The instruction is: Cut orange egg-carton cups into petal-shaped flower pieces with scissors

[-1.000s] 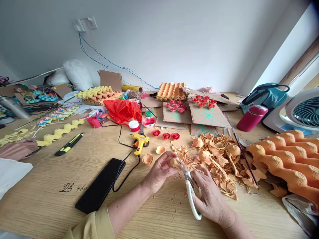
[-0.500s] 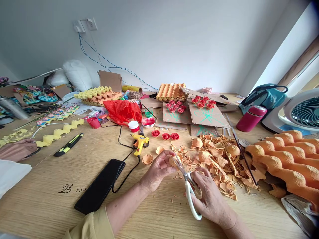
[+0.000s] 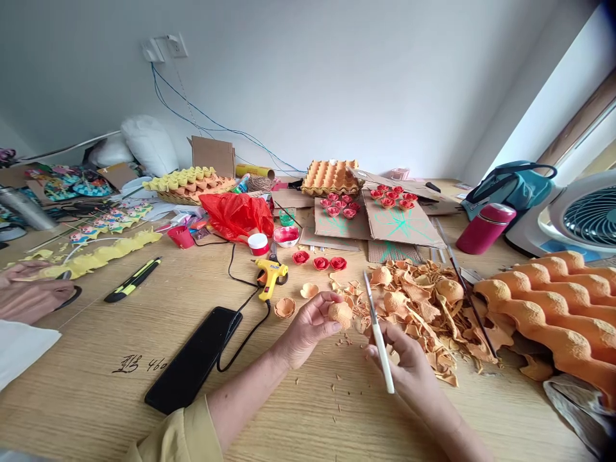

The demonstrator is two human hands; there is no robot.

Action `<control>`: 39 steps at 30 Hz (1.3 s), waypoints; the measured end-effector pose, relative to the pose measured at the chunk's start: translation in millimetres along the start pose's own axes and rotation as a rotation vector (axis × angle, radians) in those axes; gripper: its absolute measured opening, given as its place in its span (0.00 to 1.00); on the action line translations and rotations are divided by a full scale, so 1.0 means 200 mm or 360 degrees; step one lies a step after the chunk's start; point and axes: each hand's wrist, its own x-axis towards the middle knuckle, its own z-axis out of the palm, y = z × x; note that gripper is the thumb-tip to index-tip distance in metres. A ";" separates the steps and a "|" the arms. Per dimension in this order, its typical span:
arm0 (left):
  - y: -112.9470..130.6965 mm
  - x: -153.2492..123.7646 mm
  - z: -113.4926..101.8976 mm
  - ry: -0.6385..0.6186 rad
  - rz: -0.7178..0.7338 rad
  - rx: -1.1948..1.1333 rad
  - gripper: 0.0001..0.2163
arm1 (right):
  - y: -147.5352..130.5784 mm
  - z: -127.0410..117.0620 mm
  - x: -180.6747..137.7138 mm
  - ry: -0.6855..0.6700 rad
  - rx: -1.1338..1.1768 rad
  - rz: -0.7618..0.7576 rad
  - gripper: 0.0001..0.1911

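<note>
Between the thumb and fingers of my left hand [image 3: 308, 330] is an orange egg-carton cup [image 3: 341, 314], its rounded bottom facing up. My right hand [image 3: 404, 359] grips white-handled scissors [image 3: 378, 337], turned edge-on with the blades pointing away from me and apart from the cup. Two cut orange cups, one petal-shaped [image 3: 285, 308] and one smaller [image 3: 308, 290], lie left of the held cup. A heap of orange carton scraps [image 3: 418, 308] spreads beyond and right of my right hand. Small trimmings dot the table below.
Orange egg trays [image 3: 553, 308] stand at the right. A yellow glue gun [image 3: 270, 277], black phone [image 3: 192, 359] and utility knife [image 3: 132, 280] lie left. Red paper roses [image 3: 321, 264] sit ahead. Another person's hands [image 3: 36, 292] hold scissors by a yellow carton strip [image 3: 110, 255] at far left.
My right hand has drawn the scissors back from the cup and turned them edge-on. The cup has tilted in my left hand. At far left, the other person's hands and yellow strip shifted.
</note>
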 end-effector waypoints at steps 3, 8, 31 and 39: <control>-0.03 -0.01 0.02 -0.0019 -0.0031 0.0028 0.19 | 0.00 0.01 0.01 -0.0016 0.0372 0.0094 0.13; -0.07 -0.03 0.07 -0.0076 -0.0133 0.0059 0.19 | 0.01 0.05 0.02 0.0063 0.0740 0.0182 0.20; 0.20 0.05 -0.13 0.0332 0.0384 0.1043 0.07 | 0.01 -0.02 -0.01 0.0383 0.0368 0.0225 0.18; 0.15 -0.02 -0.17 0.0153 0.0806 0.2535 0.05 | -0.01 -0.01 -0.02 0.0262 0.0138 0.0074 0.11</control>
